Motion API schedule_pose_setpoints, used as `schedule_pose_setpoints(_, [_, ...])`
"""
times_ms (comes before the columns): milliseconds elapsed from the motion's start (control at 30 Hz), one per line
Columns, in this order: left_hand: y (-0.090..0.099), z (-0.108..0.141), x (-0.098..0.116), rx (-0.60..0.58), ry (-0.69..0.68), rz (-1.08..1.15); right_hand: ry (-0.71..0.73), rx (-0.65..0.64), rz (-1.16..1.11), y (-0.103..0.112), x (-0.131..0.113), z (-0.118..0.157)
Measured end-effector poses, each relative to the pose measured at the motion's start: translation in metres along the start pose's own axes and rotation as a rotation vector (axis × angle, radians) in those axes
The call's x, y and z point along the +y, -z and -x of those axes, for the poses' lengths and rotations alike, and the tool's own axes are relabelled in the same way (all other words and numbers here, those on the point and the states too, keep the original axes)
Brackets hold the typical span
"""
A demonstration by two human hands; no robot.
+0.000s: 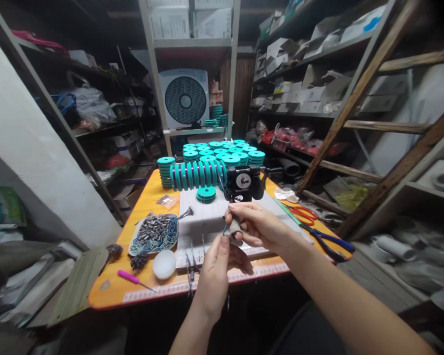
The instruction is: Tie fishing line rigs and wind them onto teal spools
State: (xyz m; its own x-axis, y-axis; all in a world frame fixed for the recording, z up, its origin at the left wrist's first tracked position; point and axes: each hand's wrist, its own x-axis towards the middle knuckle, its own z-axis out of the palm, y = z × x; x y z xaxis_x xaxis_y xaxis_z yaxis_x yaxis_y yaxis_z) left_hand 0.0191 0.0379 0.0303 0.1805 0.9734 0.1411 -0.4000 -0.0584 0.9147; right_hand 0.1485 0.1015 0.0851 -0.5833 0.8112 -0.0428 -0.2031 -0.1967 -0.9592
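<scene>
Both hands meet above the front of the white board. My left hand is closed, thumb and finger pinched on a thin dark piece. My right hand is closed too, its fingertips pinched near a thin line, with greyish cloth-like covering on a finger. What exactly the fingertips hold is too small to tell. Just behind them stands a black winding device with a row of teal spools on its shaft. A single teal spool lies below the row. Thin lines with small weights hang at the board's front edge.
On the orange table are a tray of small weights and blue-green pieces, a white bowl, a pink-handled tool, red scissors and blue-handled pliers. Stacked teal spools stand behind. Shelves and a wooden ladder surround the table.
</scene>
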Motion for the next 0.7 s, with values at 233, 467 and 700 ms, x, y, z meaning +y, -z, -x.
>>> schedule_pose_setpoints(233, [0.000,0.013,-0.011,-0.103,0.215,0.415,-0.110,0.055,-0.148,0.000,0.020,-0.011])
schedule_pose_setpoints(467, [0.007,0.044,-0.032,-0.052,0.390,0.594,-0.139,0.091,-0.205,0.004,0.032,-0.015])
schedule_pose_setpoints(700, [0.019,0.065,-0.055,-0.206,0.403,0.694,-0.125,0.079,-0.209,0.009,0.036,-0.014])
